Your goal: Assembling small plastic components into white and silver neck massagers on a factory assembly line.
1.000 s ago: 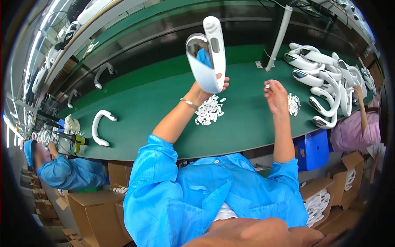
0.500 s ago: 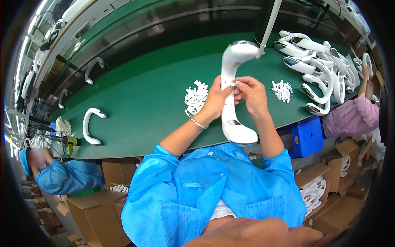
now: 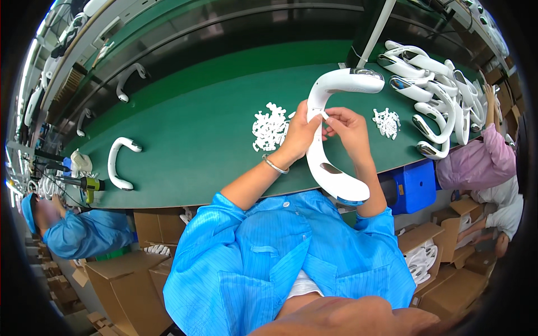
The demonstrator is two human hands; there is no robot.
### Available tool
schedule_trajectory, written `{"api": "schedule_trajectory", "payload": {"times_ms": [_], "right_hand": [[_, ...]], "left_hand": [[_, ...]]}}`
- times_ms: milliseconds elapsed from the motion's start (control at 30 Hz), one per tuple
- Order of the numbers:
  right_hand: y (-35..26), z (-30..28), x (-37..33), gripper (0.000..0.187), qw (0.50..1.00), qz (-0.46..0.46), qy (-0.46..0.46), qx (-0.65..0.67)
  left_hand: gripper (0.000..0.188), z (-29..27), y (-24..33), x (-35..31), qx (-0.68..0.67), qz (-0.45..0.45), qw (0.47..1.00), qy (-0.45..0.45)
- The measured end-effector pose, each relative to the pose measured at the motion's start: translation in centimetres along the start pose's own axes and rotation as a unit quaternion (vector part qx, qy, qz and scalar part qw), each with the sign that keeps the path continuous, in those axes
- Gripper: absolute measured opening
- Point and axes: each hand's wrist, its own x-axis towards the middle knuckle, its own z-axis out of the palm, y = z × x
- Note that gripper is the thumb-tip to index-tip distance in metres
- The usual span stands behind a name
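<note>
Left hand (image 3: 297,136) clamped around middle of curved white device (image 3: 318,159), over near edge of green table (image 3: 193,168). Right hand (image 3: 348,127) pinches small white piece (image 3: 324,115) at device's middle. Beyond: larger parts pile (image 3: 270,129) left, smaller parts pile (image 3: 386,123) right; farther right, heaped white devices (image 3: 412,88).

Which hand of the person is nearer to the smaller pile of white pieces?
The right hand. It is a little to the left of the smaller pile; the left hand is farther left, holding the curved white device.
</note>
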Motion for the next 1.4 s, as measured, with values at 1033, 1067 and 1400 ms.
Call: {"api": "schedule_trajectory", "payload": {"times_ms": [1033,1067,1400], "right_hand": [[1.7,3.9,-1.8,0.006,0.984,-0.061,0.116,0.122],[1.5,3.7,-1.8,0.009,0.987,-0.047,0.104,0.112],[0.9,0.4,-1.8,0.035,0.995,-0.072,0.030,0.064]], "left_hand": [[0.031,0.5,-1.4,-1.9,-0.117,0.086,0.989,-0.021],[0.034,0.4,-1.6,-2.0,-0.083,0.094,0.992,-0.015],[0.039,0.4,-0.5,-3.0,0.141,0.218,0.966,-0.006]]}}
